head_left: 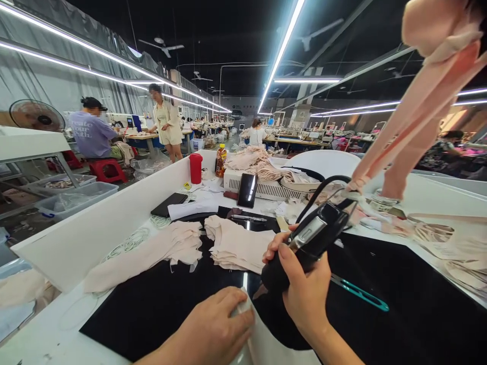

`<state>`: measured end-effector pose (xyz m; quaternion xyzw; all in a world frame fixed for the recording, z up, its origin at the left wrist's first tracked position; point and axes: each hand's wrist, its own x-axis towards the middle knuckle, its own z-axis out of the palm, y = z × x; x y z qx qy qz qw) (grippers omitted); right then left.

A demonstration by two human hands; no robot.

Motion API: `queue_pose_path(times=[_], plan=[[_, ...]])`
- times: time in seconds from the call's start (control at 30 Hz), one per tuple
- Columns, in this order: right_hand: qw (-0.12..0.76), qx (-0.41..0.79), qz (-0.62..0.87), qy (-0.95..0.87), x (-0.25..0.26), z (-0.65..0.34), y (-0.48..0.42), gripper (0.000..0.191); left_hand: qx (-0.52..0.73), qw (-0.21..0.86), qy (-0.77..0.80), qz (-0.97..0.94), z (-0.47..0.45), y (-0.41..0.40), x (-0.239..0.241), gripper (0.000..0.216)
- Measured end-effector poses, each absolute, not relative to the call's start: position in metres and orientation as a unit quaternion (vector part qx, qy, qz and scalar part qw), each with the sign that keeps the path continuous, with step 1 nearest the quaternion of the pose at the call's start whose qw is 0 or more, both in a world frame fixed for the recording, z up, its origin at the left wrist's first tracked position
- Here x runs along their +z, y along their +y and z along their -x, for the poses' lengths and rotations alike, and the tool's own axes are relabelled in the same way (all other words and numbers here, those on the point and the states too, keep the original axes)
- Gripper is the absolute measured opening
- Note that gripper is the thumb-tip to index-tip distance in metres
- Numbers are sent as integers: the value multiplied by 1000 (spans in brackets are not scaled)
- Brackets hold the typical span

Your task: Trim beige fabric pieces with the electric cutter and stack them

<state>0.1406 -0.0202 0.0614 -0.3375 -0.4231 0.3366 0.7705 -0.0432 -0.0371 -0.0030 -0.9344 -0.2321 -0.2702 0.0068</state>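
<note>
The right hand point(306, 296) is closed around a black handheld tool point(304, 243). The tool has a rounded matte body, a shiny metal plate along its top, and a black cable point(323, 186) looping up from its far end. It is held tilted in the near middle of the scene, just above a smooth black mat point(163, 299) that covers the white table point(41, 350). To its left, at the near edge, the left hand point(213, 329) lies palm down on a pale cloth piece point(266, 344). Its fingers are lightly bent over the cloth's far corner, pressing rather than clasping. Two soft, ragged-edged stacks of beige fabric point(238, 243) sit further back on the mat. Teal-handled snips point(359, 293) lie to the right of the tool. Further off, a white slotted crate point(266, 189) carries a crumpled heap of beige cloth point(254, 159), with a dark phone point(247, 190) leaning against its front. Left of the crate stand a red cylindrical cup point(195, 168) and a bottle point(220, 160) of amber liquid. At far left, beyond the table's white side wall point(95, 223), are clear plastic bins point(76, 195) whose contents are hard to make out. A beige garment point(426, 101) with long straps hangs at upper right.
</note>
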Motion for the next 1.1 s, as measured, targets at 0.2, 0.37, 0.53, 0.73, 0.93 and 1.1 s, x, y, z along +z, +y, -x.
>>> queue_pose_path(times=[0.2, 0.37, 0.53, 0.73, 0.93, 1.1], plan=[[772, 337, 334, -422, 59, -134, -14, 39, -284, 43, -224, 931, 43, -36, -2, 24], [775, 331, 334, -423, 58, -131, -13, 39, -292, 49, -216, 930, 45, -35, 0, 25], [768, 317, 345, -437, 55, -130, -14, 32, -290, 41, -213, 932, 45, -34, 0, 26], [762, 308, 361, -441, 55, -128, -15, 23, -293, 48, -215, 930, 46, -36, 3, 30], [773, 317, 349, -425, 59, -131, -21, 36, -298, 61, -218, 927, 47, -37, 5, 29], [773, 318, 330, -437, 58, -133, -27, 36, -285, 56, -218, 932, 48, -38, 6, 27]])
